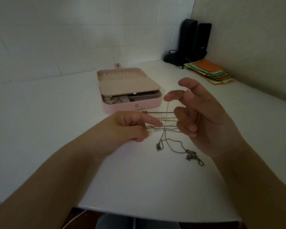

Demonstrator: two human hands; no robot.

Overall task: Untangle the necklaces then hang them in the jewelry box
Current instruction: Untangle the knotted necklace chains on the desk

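Left hand [130, 128] pinches the tangled necklaces [165, 128] while the right hand [200, 116] hooks the strands on curled fingers, chains stretched taut between them above the white table [56, 129]; behind, the pink jewelry box [130, 91] lies open, rings in its tray.

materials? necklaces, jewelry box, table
Necklaces: thin metal chain by the look, silvery and gold-toned links with small glints.
Jewelry box: pink, smooth matte shell, probably faux leather; metal snap; pale soft-looking lining.
Table: white, smooth, matte; laminate or painted board, unclear.
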